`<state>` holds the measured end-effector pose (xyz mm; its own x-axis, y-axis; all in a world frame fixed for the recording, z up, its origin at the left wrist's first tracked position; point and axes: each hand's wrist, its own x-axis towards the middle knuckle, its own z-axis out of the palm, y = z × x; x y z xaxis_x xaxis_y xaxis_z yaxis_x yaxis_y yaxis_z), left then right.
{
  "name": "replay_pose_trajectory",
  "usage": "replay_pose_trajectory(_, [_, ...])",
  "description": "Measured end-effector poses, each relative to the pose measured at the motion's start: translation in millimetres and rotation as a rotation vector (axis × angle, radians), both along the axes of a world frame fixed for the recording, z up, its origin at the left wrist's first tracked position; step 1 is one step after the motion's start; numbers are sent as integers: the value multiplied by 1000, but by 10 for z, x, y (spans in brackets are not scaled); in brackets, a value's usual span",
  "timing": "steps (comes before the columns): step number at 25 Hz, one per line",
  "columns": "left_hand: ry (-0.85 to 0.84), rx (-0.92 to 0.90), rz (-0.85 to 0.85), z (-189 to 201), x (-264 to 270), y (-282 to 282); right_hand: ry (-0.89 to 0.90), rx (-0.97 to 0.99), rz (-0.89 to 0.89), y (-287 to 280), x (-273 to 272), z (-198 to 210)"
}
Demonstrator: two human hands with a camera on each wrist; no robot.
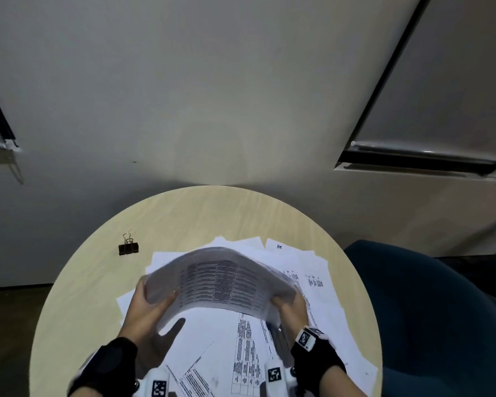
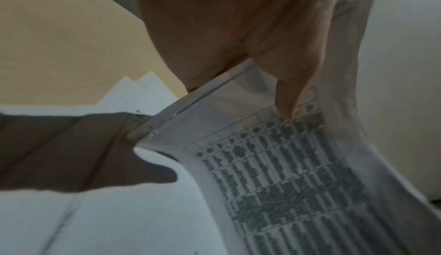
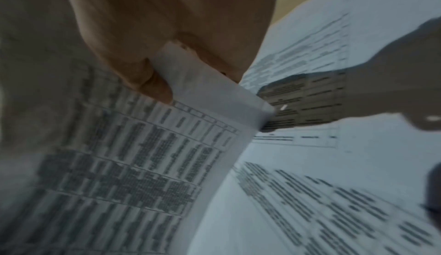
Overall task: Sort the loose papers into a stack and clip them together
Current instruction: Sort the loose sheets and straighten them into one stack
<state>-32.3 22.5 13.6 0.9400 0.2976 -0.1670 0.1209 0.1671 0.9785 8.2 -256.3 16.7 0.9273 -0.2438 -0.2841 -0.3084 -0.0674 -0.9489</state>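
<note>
A bundle of printed sheets arches above the round table, held at both short ends. My left hand grips its left end, thumb on top in the left wrist view, the paper edge pinched below it. My right hand grips the right end; the right wrist view shows the thumb clamping the sheets' corner. More loose papers lie spread on the table under the bundle. A black binder clip sits alone on the table, far left of the papers.
The pale wooden round table stands against a grey wall. A dark blue chair is close on the right. Bare wood shows at the table's back and left, around the clip.
</note>
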Motion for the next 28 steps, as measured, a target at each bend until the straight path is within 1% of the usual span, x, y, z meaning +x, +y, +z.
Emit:
replay_pose_trajectory(3, [101, -36, 22, -40, -84, -137, 124, -16, 20, 75, -119, -71])
replay_pose_trajectory(4, [136, -34, 40, -83, -81, -128, 118, -27, 9, 82, -124, -55])
replay_pose_trajectory(5, [163, 13, 37, -118, -60, -92, 88, -36, 17, 94, -122, 12])
replay_pose_trajectory(6, [188, 66, 20, -91, -61, -76, 59, -48, 35, 85, -105, 69])
replay_pose_trajectory(7, [210, 80, 22, -51, -78, -50, 39, -55, 56, 80, -91, 168])
replay_pose_trajectory(8, [223, 75, 42, -6, -89, -10, 24, -87, 64, 53, -40, 242])
replay_pose_trajectory(10, [227, 68, 41, 88, -110, 122, -41, -231, 90, -26, 104, 411])
replay_pose_trajectory(11, [228, 105, 28, 111, -106, 219, -89, -308, 128, -65, 173, 504])
replay_pose_trajectory(12, [238, 195, -14, 96, -83, 319, -145, -389, 180, -86, 219, 630])
replay_pose_trajectory(13, [243, 357, -49, 91, -46, 396, -180, -477, 241, -96, 261, 747])
replay_pose_trajectory(15, [147, 661, -112, 170, 31, 422, -264, -646, 368, -63, 315, 963])
replay_pose_trajectory(16, [51, 744, -150, 228, 85, 349, -316, -737, 430, -18, 321, 1059])
replay_pose_trajectory(17, [-32, 775, -192, 312, 134, 247, -394, -836, 484, 60, 324, 1173])
replay_pose_trajectory(18, [-116, 751, -246, 402, 175, 123, -478, -925, 537, 161, 316, 1273])
replay_pose_trajectory(19, [-154, 703, -282, 463, 222, 20, -565, -991, 573, 267, 298, 1373])
replay_pose_trajectory(20, [-152, 655, -279, 464, 277, -39, -642, -1023, 573, 360, 282, 1458])
replay_pose_trajectory(21, [-123, 597, -260, 451, 325, -84, -715, -1032, 531, 414, 286, 1502])
replay_pose_trajectory(22, [-93, 526, -244, 414, 345, -108, -785, -1023, 430, 445, 274, 1531])
replay_pose_trajectory(23, [-80, 451, -217, 389, 357, -126, -818, -991, 285, 430, 286, 1502])
replay_pose_trajectory(24, [-87, 383, -180, 376, 355, -134, -796, -928, 140, 386, 291, 1454])
replay_pose_trajectory(25, [-105, 335, -148, 390, 328, -139, -726, -809, 53, 329, 291, 1396])
replay_pose_trajectory(26, [-107, 302, -138, 409, 303, -138, -589, -626, 51, 286, 281, 1338])
replay_pose_trajectory(28, [-112, 260, -149, 470, 270, -141, -293, -206, 205, 263, 226, 1209])
